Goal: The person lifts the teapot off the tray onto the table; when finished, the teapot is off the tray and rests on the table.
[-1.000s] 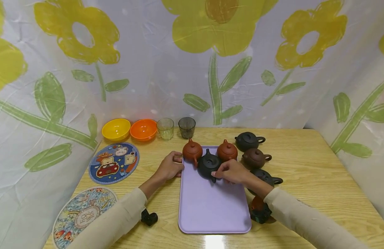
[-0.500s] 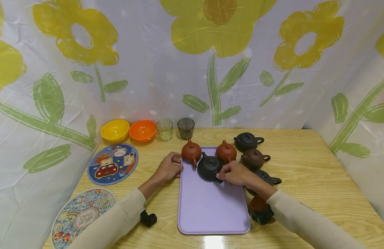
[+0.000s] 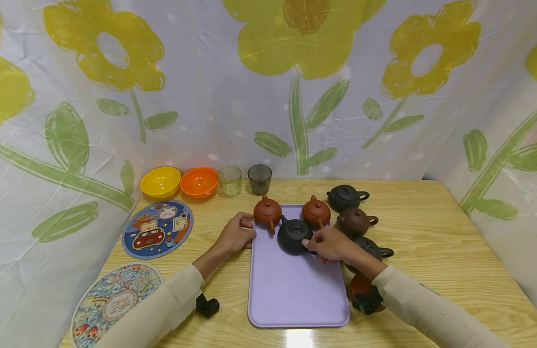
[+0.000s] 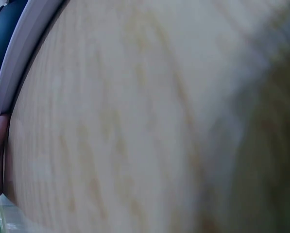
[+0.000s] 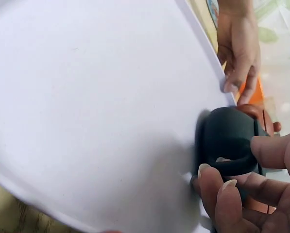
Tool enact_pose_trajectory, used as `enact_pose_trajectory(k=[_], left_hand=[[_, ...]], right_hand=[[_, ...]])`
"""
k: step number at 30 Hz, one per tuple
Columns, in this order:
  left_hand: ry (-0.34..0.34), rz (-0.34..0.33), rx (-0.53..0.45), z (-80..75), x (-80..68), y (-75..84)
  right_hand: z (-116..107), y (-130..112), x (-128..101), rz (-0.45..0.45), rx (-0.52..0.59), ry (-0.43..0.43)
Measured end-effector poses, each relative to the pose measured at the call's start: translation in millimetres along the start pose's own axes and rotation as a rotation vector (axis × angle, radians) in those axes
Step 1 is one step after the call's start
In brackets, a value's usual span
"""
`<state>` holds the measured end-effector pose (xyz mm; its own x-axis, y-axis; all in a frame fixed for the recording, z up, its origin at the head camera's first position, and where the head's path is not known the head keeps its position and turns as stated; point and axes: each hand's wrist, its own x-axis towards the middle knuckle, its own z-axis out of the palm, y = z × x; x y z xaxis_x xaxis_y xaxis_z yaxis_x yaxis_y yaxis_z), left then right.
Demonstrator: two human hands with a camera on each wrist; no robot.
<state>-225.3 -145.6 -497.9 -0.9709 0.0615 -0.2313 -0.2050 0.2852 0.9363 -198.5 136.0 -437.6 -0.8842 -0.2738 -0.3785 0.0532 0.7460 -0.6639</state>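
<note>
In the head view a black teapot (image 3: 294, 236) sits on the lilac tray (image 3: 296, 295), its spout pointing to the far left. My right hand (image 3: 331, 243) pinches its handle, and the right wrist view shows the thumb on top of the looped handle (image 5: 232, 166) with fingers curled below. At the tray's left edge my left hand (image 3: 236, 233) grips the rim, thumb on it in the right wrist view. Two reddish-brown teapots stand at the tray's far end, one on the left (image 3: 267, 212) and one on the right (image 3: 315, 212), on either side of the black one.
Right of the tray stand a black teapot (image 3: 344, 197), a dark brown teapot (image 3: 353, 221) and others, partly behind my right arm. At the back left are a yellow bowl (image 3: 161, 182), an orange bowl (image 3: 199, 182) and two glasses (image 3: 260, 180). Round mats (image 3: 157, 229) lie left.
My right hand has turned the black teapot on the tray, its handle swinging to the right and its spout to the left. The left hand stays at the rim.
</note>
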Motion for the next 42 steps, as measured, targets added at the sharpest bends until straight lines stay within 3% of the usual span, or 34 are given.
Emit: enact_pose_trajectory(k=[14, 27, 42], left_hand=[[-0.008, -0.003, 0.014, -2.2, 0.1, 1.4], [-0.007, -0.008, 0.015, -0.4, 1.9, 0.1], [-0.007, -0.023, 0.027, -0.5, -0.5, 3.5]], right_hand=[[2.5, -1.8, -1.3, 0.055, 0.107, 0.007], [-8.5, 4.4, -14.0, -0.037, 0.144, -0.052], [-50.9, 12.9, -39.8, -0.151, 0.191, -0.09]])
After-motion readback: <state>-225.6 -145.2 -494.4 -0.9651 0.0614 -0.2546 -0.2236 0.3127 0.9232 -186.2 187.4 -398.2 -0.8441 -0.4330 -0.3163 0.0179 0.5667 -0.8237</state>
